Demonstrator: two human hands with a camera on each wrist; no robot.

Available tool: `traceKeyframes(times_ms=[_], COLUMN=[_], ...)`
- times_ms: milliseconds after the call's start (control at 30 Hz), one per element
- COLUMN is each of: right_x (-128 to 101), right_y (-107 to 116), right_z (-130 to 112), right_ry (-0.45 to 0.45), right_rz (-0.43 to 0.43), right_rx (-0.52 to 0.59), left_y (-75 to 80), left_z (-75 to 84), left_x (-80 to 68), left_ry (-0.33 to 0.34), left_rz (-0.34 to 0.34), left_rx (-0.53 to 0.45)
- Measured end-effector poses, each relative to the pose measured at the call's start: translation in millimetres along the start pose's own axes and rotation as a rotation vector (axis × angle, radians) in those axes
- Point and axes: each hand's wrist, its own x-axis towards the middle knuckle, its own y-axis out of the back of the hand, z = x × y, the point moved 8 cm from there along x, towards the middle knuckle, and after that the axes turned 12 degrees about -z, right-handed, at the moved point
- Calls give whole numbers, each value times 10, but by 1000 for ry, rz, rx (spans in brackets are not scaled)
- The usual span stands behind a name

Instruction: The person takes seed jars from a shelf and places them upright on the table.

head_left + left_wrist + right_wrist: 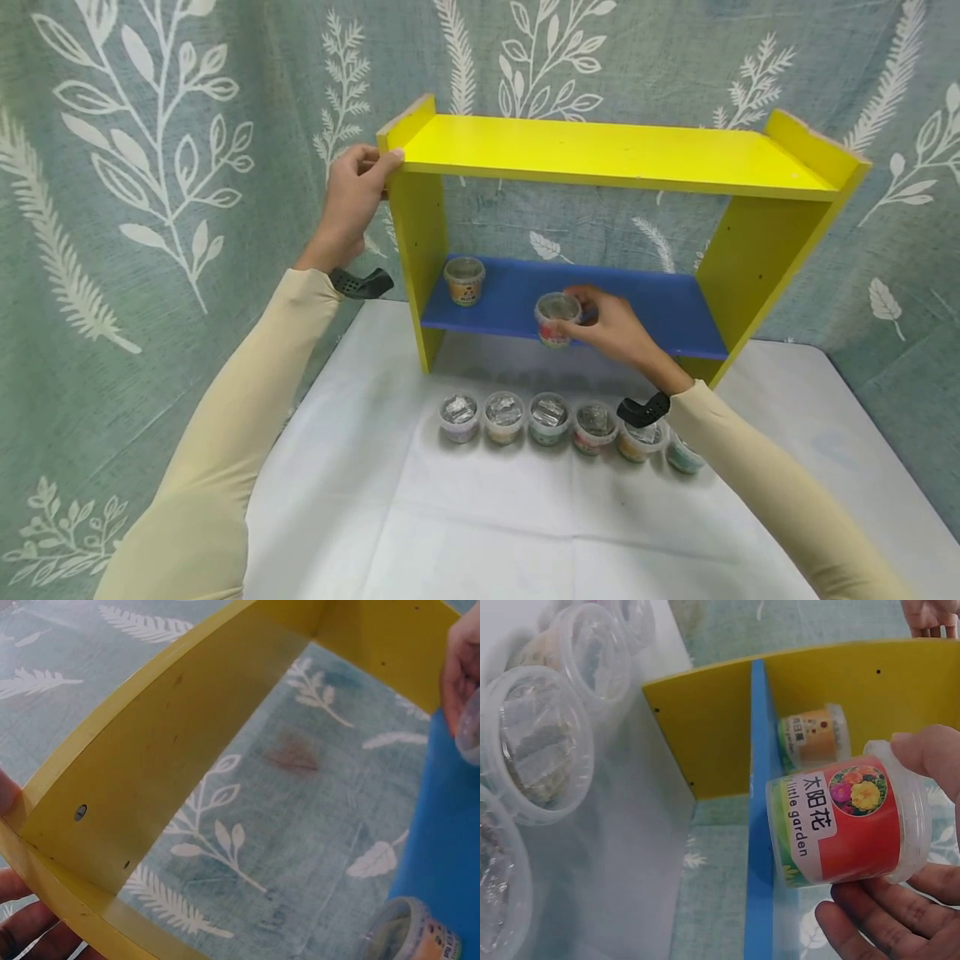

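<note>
A yellow shelf unit (600,154) with a blue lower board (660,308) stands on a white-covered table. My left hand (352,200) grips its top left corner (45,847). My right hand (611,325) holds a small clear tub with a red flower label (557,319) (847,821) by its lid, at the front edge of the blue board (759,825). An orange-labelled tub (464,280) (810,737) (412,934) stands on the blue board near the left wall.
Several small lidded tubs (549,418) (532,742) stand in a row on the white cloth (465,517) in front of the shelf; my right forearm crosses over the rightmost ones. A green leaf-print cloth (150,167) hangs behind and at both sides.
</note>
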Motion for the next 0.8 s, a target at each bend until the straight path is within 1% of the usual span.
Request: traceKeyframes(times_ms=[300, 533, 800], right_x=[-159, -294, -488], right_y=[15, 18, -6], right_z=[29, 10, 20], right_ry=[1, 15, 23], right_rz=[14, 19, 4], right_rx=[-9, -27, -32], left_y=[-1, 12, 12], left_z=[-3, -8, -5], left_x=[-2, -2, -4], left_ry=[20, 5, -3], left_rz=[-2, -3, 0], left_rx=[1, 36, 31])
